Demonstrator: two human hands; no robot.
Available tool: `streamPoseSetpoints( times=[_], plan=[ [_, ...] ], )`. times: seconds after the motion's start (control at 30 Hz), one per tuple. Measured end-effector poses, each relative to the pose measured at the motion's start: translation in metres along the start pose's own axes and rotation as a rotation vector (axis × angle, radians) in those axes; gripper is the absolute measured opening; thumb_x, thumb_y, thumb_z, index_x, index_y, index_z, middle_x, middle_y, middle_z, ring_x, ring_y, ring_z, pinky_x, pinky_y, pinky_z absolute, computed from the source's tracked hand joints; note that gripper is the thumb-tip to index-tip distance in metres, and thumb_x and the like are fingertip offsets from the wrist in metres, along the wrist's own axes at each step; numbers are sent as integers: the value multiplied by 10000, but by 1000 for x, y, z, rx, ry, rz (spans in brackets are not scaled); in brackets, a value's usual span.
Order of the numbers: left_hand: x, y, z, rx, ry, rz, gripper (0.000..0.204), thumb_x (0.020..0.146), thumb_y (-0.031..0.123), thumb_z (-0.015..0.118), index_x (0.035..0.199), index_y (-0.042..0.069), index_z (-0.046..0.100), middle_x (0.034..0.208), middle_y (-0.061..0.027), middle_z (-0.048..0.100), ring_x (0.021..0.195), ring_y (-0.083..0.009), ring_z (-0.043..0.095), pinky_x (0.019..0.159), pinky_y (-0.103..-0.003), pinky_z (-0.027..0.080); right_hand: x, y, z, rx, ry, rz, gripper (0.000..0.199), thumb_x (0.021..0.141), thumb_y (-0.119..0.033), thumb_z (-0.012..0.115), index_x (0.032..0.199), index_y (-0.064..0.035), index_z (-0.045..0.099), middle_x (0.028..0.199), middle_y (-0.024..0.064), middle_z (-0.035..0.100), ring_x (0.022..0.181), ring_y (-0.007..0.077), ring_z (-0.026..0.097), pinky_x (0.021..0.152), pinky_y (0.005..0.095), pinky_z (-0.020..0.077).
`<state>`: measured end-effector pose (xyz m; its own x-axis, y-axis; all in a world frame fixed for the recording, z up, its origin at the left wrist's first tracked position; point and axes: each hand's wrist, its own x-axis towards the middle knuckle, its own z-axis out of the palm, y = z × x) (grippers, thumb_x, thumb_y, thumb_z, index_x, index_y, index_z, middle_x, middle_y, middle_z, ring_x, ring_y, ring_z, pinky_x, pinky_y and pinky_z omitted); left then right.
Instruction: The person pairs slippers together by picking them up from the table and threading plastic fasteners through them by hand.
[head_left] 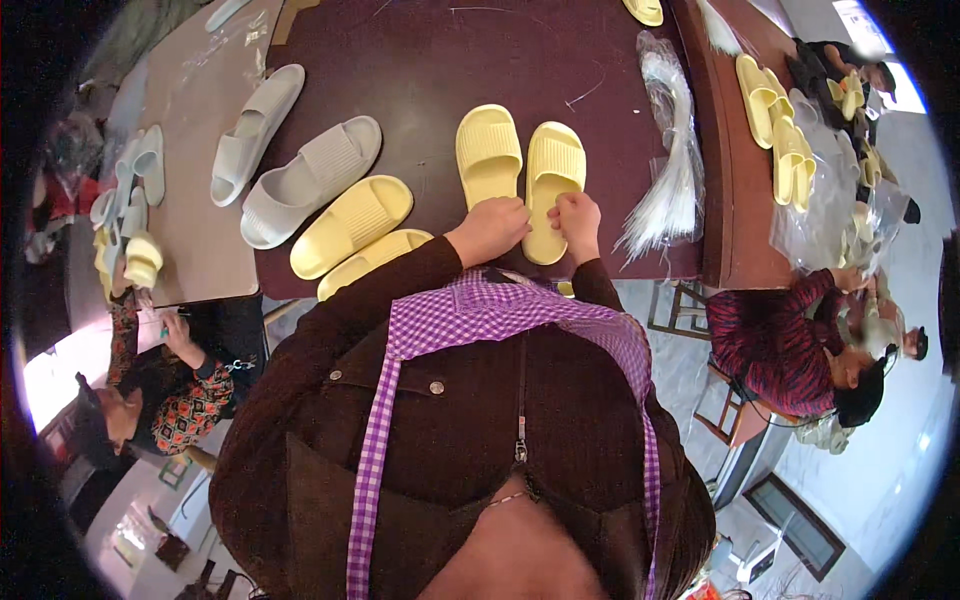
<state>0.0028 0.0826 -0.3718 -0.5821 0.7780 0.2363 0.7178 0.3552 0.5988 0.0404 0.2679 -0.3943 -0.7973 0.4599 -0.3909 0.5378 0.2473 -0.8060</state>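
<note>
Two yellow slippers lie side by side in front of me, toes pointing away: the left slipper (489,150) and the right slipper (555,155). My left hand (493,230) is closed at the heel end of the left slipper, its fingertips reaching the edge of the right one. Over the footbed of the right slipper, my right hand (576,222) is closed in a pinch. A small gap separates the two hands. Whatever sits between the fingers of either hand is too small or hidden to make out.
To the left lie another yellow pair (350,225), partly behind my left sleeve, and two grey slippers (312,180). A bundle of thin clear plastic strands (668,160) lies at the right by a raised board (745,230). Co-workers sit on both sides, with more slippers (775,120).
</note>
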Motion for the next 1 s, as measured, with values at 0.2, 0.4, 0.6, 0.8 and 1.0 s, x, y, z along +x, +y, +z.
streamPoseSetpoints(
  times=[0.2, 0.4, 0.6, 0.8, 1.0],
  plan=[
    [9, -21, 16, 78, 58, -54, 134, 735, 135, 611, 730, 37, 519, 723, -103, 527, 715, -278, 557, 628, -384, 461, 10, 8, -1, -167, 40, -188, 213, 821, -144, 504, 865, 25, 625, 643, 90, 626, 505, 139, 588, 462, 269, 455],
    [10, -34, 16, 88, 67, -89, 98, 728, 99, 587, 750, 39, 514, 743, -108, 518, 734, -280, 551, 640, -377, 459, 20, -4, -37, -291, 70, -269, 247, 823, -181, 516, 864, 35, 627, 661, 110, 630, 538, 177, 599, 506, 294, 460],
    [10, -43, 17, 128, 133, -18, 116, 684, 39, 539, 795, 27, 509, 813, -120, 510, 805, -290, 533, 699, -370, 449, 90, -20, -52, -478, 183, -375, 310, 810, -263, 549, 801, 36, 631, 685, 170, 624, 637, 277, 617, 592, 358, 463],
    [10, -46, 11, 153, 132, -18, 73, 707, 58, 505, 768, 25, 526, 835, -123, 526, 812, -276, 527, 708, -362, 438, 126, -23, -31, -517, 80, -254, 311, 775, -279, 591, 829, 22, 649, 705, 170, 635, 668, 258, 630, 617, 339, 463],
    [10, -54, 3, 145, 121, -31, 192, 694, 24, 501, 882, -4, 524, 906, -139, 523, 886, -291, 522, 773, -367, 436, 142, -26, -14, -426, 138, -375, 243, 764, -222, 611, 845, 2, 662, 731, 148, 651, 680, 223, 634, 642, 310, 474]
  ],
)
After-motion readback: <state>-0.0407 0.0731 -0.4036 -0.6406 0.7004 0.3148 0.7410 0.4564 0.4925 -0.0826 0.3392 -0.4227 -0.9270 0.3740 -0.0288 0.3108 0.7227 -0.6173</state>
